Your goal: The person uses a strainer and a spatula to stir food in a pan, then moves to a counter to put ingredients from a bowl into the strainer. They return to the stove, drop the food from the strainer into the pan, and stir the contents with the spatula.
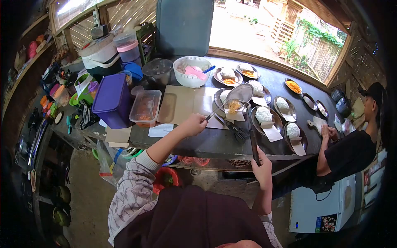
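My left hand (195, 125) is closed around the handle of a wire mesh strainer (244, 91), held over the plates. Some golden-brown food (234, 107) shows at the strainer's near edge. My right hand (262, 168) grips a long utensil (253, 144) with a dark handle; its far end reaches up beside the strainer, and its kind cannot be made out. Beneath the strainer, a plate with white rice (224, 95) is partly covered. To the right stands a brown plate (271, 118) with a rice mound and a folded paper piece (272, 132). Black tongs-like tools (235, 130) lie below the strainer.
More plates with rice (283, 103) stand around, beside a bowl of orange food (293, 86). At left are a purple container (111, 101), a clear tub (145, 106) and a white basket (191, 71). A co-worker (351, 144) at right has hands near a white board (317, 123).
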`<state>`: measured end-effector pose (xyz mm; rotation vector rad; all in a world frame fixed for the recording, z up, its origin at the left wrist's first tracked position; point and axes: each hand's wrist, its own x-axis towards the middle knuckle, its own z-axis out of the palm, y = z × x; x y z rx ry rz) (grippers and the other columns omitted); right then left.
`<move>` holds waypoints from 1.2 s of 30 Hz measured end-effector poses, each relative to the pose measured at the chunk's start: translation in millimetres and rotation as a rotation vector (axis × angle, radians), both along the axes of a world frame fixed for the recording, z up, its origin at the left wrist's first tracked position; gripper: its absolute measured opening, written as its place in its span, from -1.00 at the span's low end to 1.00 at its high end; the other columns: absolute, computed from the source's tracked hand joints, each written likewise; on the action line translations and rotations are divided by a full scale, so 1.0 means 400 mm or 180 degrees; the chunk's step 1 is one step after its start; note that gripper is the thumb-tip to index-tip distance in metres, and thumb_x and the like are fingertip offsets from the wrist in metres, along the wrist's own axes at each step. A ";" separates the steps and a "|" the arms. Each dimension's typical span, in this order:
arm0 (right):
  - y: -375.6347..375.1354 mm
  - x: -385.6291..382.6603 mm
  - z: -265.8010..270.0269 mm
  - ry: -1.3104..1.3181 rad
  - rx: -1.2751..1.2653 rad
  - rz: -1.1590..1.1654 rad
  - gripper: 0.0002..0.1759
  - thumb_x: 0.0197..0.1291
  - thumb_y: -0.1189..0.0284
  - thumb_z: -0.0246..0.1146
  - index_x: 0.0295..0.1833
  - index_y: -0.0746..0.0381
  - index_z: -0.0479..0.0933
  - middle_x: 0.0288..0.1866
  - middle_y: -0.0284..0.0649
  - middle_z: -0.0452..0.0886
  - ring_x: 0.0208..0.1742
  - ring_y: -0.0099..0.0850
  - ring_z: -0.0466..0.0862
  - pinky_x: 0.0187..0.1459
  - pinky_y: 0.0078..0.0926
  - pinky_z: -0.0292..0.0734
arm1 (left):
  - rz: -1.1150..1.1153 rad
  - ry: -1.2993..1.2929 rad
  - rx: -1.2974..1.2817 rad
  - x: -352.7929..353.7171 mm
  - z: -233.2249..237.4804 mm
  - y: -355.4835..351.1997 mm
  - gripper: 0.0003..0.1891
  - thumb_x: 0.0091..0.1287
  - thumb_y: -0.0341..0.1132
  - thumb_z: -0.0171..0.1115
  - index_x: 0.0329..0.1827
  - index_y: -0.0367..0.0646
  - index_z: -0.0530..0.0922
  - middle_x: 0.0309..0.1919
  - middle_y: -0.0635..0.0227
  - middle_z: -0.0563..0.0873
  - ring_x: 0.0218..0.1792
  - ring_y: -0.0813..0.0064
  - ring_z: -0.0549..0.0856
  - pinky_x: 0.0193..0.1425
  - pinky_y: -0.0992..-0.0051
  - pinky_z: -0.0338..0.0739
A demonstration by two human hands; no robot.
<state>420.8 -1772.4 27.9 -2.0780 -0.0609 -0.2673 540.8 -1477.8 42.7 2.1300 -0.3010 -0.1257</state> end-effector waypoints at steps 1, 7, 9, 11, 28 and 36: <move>0.002 -0.005 0.003 0.0093 -0.0024 -0.0014 -0.47 -0.06 0.67 0.12 0.14 0.33 0.32 -0.13 -0.05 0.54 -0.16 -0.52 0.53 -0.12 -0.64 0.38 | -0.0021 -0.0075 0.0027 0.001 -0.001 0.002 -0.77 0.18 -0.33 -0.02 -0.42 -0.33 0.53 -0.79 0.32 0.49 -0.77 0.54 0.50 -0.64 0.48 0.39; -0.029 -0.019 -0.006 0.0128 -0.0057 0.0116 -0.47 -0.04 0.66 0.13 0.15 0.31 0.32 -0.10 -0.06 0.52 -0.14 -0.50 0.53 -0.13 -0.62 0.39 | -0.0084 -0.0431 0.0332 -0.005 0.002 0.010 -0.77 0.18 -0.34 -0.02 -0.27 -0.28 0.56 -0.77 0.36 0.48 -0.73 0.60 0.44 -0.62 0.52 0.34; -0.026 -0.018 0.008 0.0096 0.0022 0.0078 -0.47 -0.03 0.66 0.13 0.16 0.31 0.31 -0.12 -0.07 0.53 -0.16 -0.50 0.53 -0.14 -0.61 0.40 | -0.0037 -0.0610 0.0493 -0.002 -0.006 0.009 -0.77 0.17 -0.33 -0.02 -0.28 -0.27 0.56 -0.76 0.32 0.49 -0.72 0.57 0.45 -0.60 0.50 0.34; -0.023 -0.015 0.016 0.0067 0.0100 0.0021 -0.46 -0.03 0.66 0.13 0.16 0.31 0.31 -0.14 -0.07 0.54 -0.18 -0.50 0.53 -0.15 -0.60 0.40 | -0.0009 -0.0788 0.0652 -0.002 -0.010 0.004 -0.77 0.16 -0.33 -0.01 -0.30 -0.27 0.57 -0.75 0.29 0.50 -0.72 0.54 0.46 -0.58 0.49 0.35; 0.028 -0.006 -0.030 0.0502 0.1529 0.0333 -0.49 0.05 0.65 0.05 0.19 0.33 0.25 -0.48 -0.38 0.40 -0.63 -0.69 0.34 -0.66 -0.74 0.25 | 0.0068 -0.0831 0.0315 -0.015 -0.010 -0.011 -0.79 0.12 -0.35 0.01 -0.33 -0.30 0.56 -0.71 0.10 0.50 -0.69 0.41 0.48 -0.52 0.41 0.36; 0.017 -0.027 -0.028 0.0566 0.1529 0.0495 -0.49 0.07 0.65 0.06 0.21 0.31 0.25 -0.49 -0.40 0.39 -0.62 -0.67 0.35 -0.66 -0.72 0.26 | 0.0119 -0.1018 0.0578 -0.020 -0.012 -0.011 -0.81 0.11 -0.34 0.02 -0.39 -0.27 0.55 -0.63 0.01 0.54 -0.61 0.20 0.54 -0.44 0.33 0.40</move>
